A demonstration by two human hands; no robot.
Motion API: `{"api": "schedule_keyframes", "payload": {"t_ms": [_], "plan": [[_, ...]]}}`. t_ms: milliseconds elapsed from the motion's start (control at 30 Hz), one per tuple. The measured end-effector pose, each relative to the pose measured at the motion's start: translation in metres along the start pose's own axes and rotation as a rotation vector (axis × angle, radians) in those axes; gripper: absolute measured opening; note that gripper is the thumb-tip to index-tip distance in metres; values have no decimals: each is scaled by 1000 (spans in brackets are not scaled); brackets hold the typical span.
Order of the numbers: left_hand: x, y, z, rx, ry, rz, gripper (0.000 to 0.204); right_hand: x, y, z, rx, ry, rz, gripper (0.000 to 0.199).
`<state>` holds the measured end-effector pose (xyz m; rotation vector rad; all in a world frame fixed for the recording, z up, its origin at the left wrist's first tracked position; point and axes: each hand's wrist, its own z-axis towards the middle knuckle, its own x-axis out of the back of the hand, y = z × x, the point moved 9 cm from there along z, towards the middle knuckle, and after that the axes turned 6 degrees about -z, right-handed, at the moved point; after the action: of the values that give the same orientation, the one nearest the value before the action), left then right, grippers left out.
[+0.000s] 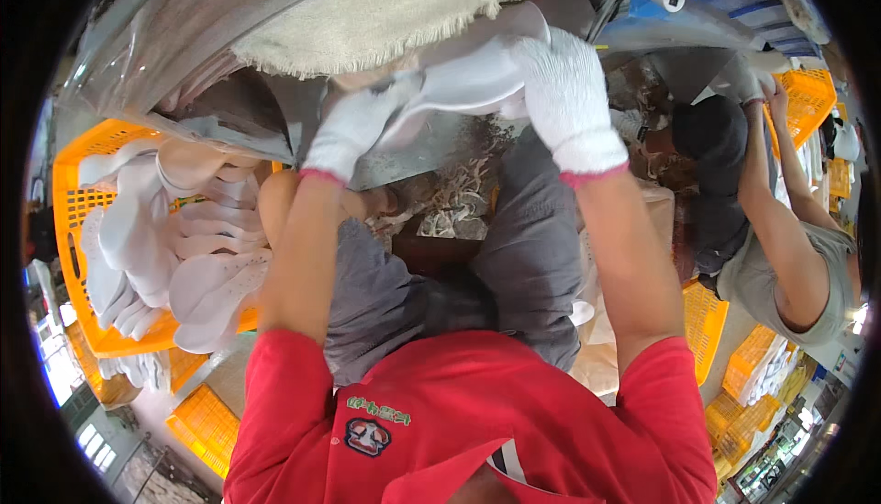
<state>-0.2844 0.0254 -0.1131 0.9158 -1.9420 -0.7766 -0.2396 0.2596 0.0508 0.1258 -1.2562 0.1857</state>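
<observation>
Left of the sole, an orange crate [69, 229] of slotted plastic holds a loose heap of flat white soles [184, 256], smooth, foot-shaped and dotted with small holes. The left hand [353, 128], in a knitted white glove with a pink cuff, is closed on the near end of the sole [463, 82], a pale, smooth, slightly curved piece pressed up toward the wheel [385, 4], whose face is coarse, off-white and frayed at the edge. The right hand [569, 95], gloved the same way, clasps the sole's far end.

Judging from this, the main risk is at the wheel just above the sole: the glove knit or the fraying edge could catch, or the thin sole could bend and slip from the grip. Trimmings [459, 196] lie below the sole. Right of it, another person's arm [780, 229] reaches to a second crate [808, 91].
</observation>
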Motion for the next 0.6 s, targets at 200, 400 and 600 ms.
{"api": "schedule_keyframes", "payload": {"t_ms": [200, 400, 600], "plan": [[-54, 57, -66, -88, -270, -681, 50, -8, 14, 7, -281, -84, 607, 29], [-133, 85, -17, -117, 101, -1446, 26, 18, 26, -78, -686, -48, 964, 91], [-140, 81, 55, 149, 0, -1350, 49, 25, 44, -43, -517, 272, 552, 97]]}}
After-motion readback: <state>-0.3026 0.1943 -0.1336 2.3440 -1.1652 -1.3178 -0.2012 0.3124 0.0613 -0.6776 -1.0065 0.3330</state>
